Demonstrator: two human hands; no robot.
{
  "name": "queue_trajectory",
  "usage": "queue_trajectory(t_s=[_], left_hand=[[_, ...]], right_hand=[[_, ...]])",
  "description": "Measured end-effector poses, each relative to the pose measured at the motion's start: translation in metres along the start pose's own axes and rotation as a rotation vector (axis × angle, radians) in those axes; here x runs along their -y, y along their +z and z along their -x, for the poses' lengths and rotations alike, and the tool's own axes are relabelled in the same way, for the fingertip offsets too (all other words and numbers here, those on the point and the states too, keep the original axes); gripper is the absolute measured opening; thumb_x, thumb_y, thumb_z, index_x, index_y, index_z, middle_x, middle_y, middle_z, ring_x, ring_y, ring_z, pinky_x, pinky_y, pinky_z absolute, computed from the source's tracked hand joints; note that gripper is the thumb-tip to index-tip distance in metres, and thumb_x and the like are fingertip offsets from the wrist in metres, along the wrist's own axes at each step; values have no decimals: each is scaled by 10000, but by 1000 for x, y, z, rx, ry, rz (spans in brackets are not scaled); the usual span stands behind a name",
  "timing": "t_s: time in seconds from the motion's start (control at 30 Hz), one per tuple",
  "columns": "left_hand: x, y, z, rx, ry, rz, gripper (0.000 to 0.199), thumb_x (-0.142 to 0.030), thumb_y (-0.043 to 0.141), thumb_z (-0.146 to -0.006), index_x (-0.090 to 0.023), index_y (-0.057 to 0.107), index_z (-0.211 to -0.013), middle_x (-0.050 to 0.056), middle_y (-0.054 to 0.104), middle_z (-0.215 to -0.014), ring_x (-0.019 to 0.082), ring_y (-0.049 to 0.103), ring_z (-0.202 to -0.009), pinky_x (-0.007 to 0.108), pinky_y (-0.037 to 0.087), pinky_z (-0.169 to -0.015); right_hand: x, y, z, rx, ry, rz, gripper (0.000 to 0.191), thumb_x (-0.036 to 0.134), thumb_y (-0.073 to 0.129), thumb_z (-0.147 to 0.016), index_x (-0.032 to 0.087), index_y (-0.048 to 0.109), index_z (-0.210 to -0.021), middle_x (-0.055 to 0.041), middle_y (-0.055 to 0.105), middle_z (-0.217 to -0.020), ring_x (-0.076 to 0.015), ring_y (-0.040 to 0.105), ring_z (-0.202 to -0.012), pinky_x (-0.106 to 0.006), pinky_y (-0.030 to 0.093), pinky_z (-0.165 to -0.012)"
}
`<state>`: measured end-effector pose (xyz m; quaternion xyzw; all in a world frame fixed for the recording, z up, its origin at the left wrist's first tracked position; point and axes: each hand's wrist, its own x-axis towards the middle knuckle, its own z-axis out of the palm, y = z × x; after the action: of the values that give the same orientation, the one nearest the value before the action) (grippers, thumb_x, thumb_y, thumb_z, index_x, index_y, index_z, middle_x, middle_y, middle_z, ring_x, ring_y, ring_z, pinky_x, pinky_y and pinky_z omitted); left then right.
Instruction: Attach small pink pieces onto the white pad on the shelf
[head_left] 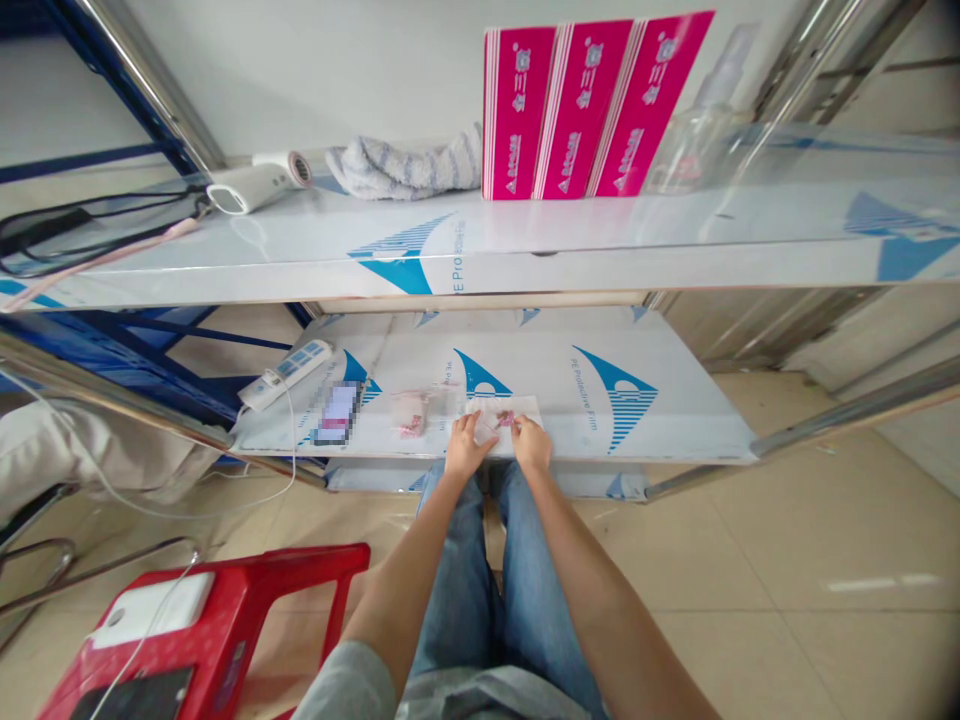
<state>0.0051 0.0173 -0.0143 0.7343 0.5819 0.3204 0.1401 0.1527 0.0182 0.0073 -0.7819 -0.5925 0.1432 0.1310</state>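
A white sheet (pixel 525 405) lies near the front edge of the lower shelf (pixel 555 370), with a small dark pink item (pixel 505 418) on it. My left hand (pixel 466 445) rests at the sheet's left side, fingers spread over its edge and a small clear piece. On the right, my right hand (pixel 531 442) has its fingers pinched together beside the pink item; what they hold is too small to name. A clear bag with pinkish contents (pixel 411 415) lies left of my left hand.
A phone (pixel 339 412) and a power strip (pixel 289 375) lie at the shelf's left. Above are a hair dryer (pixel 259 183), a striped towel (pixel 405 168), pink boxes (pixel 581 115) and a spray bottle (pixel 697 130). A red stool (pixel 247 580) stands lower left.
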Motion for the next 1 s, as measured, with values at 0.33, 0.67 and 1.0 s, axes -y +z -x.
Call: queue_trajectory(t_s=[0.33,0.67,1.0], left_hand=[[-4,0,0,50,-18,48,616,-401,656,-719,-171,450,-1253,83,555,-1173,238,470,-1107,390,401,-968],[-4,6,1,29,-32,54,614,-419,648,-723,-188,448,-1255,82,551,-1184,247,466,-1118,409,403,-961],[-6,6,2,29,-12,48,597,-367,671,-711,-183,465,-1240,87,556,-1177,244,464,-1114,394,412,-953]], right_hand=[[3,1,0,0,-11,11,253,302,419,-888,218,624,-1009,-58,686,-921,-170,634,-820,-239,420,-685],[5,1,0,-17,18,-27,268,298,400,-885,226,620,-1019,-60,684,-907,-172,631,-793,-246,410,-675],[6,-2,13,-63,-166,-239,280,370,410,-872,235,616,-1004,-14,670,-798,-144,602,-705,-223,374,-618]])
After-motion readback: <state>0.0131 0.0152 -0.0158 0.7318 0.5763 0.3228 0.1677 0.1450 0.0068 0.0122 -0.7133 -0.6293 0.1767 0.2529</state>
